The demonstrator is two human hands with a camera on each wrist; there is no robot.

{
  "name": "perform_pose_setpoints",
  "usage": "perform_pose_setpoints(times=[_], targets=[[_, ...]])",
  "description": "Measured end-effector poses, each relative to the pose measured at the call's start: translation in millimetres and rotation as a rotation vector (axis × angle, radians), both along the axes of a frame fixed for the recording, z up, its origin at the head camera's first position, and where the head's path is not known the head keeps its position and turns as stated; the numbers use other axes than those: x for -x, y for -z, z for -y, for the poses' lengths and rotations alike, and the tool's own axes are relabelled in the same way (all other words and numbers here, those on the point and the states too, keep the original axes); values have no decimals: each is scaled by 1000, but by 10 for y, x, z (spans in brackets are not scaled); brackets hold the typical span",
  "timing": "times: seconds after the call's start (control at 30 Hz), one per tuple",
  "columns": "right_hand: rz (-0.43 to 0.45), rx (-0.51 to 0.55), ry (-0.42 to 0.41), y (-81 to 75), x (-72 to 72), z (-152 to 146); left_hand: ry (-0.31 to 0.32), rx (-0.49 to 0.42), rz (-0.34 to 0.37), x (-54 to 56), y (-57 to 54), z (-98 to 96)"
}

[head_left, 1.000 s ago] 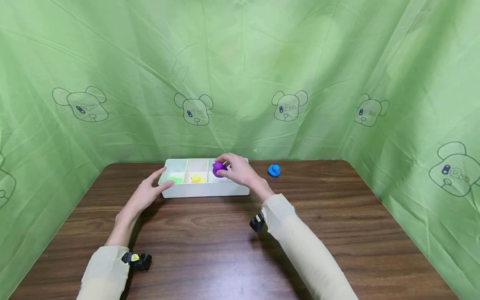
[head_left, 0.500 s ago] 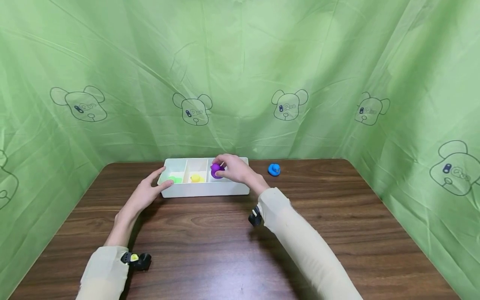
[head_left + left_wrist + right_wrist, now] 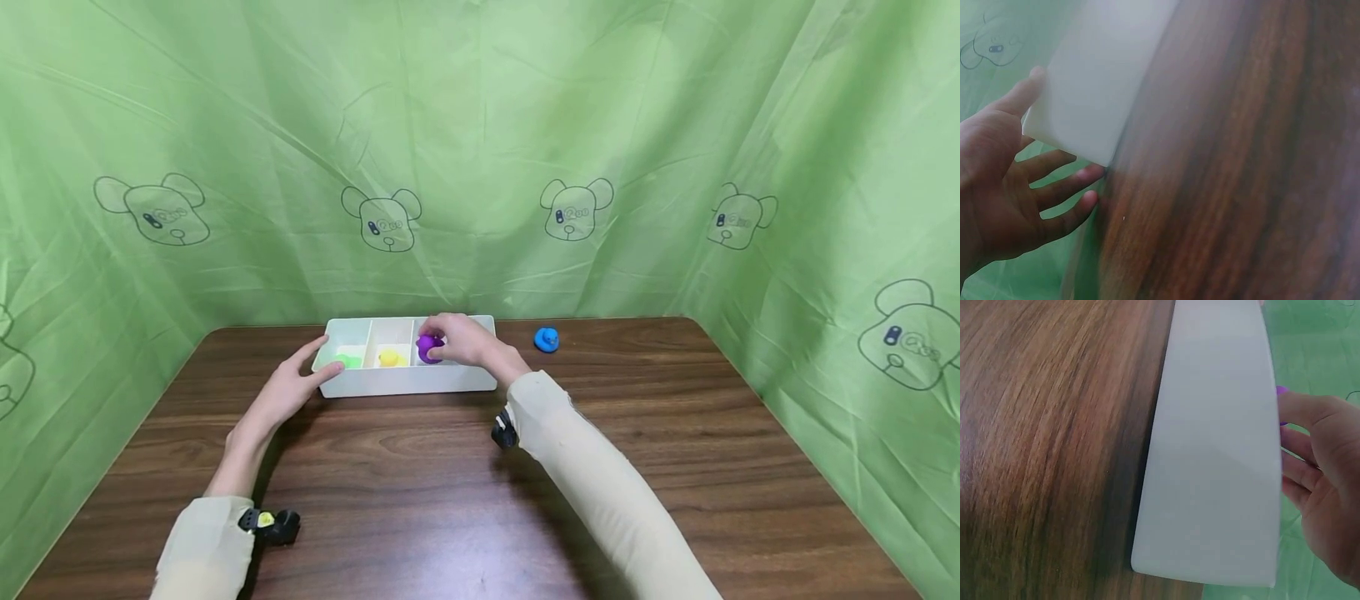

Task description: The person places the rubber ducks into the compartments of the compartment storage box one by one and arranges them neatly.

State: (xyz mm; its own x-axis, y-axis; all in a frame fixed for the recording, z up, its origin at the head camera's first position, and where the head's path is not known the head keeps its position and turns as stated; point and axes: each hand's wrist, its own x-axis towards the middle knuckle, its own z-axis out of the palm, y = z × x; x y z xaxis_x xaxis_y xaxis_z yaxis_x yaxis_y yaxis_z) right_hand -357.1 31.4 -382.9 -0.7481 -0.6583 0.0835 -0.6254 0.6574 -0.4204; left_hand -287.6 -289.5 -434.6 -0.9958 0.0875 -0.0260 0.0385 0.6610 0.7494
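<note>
Mid-frame: right hand pinches round purple toy, now lower in oblong white plastic box; placing looks nearly done. Left hand, fingers wide, touches box.

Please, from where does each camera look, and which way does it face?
Head: worn on the head, facing forward and down at the white tray; left hand, right hand and sleeves show.
Left wrist: on that wrist, facing the tray's outer wall; left hand shows.
Right wrist: on that wrist, facing the outer wall; right hand shows, and part of the purple toy.
Both wrist views share the tray, table and green curtain.
</note>
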Motion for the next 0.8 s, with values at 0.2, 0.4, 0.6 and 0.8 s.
perform_pose_setpoints(times=[0.2,0.4,0.6,0.8], targets=[[9,-62,-28,72,21,-1,0,-9,-7,-13,21,-2],[-40,-92,-55,126,45,13,3,-11,-14,-23,13,-18],[-67,-127,-69,139,50,31,-4,-13,-13,-34,14,-25],[-77,-148,-62,143,48,44,-11,-12,-16,-47,29,-34]])
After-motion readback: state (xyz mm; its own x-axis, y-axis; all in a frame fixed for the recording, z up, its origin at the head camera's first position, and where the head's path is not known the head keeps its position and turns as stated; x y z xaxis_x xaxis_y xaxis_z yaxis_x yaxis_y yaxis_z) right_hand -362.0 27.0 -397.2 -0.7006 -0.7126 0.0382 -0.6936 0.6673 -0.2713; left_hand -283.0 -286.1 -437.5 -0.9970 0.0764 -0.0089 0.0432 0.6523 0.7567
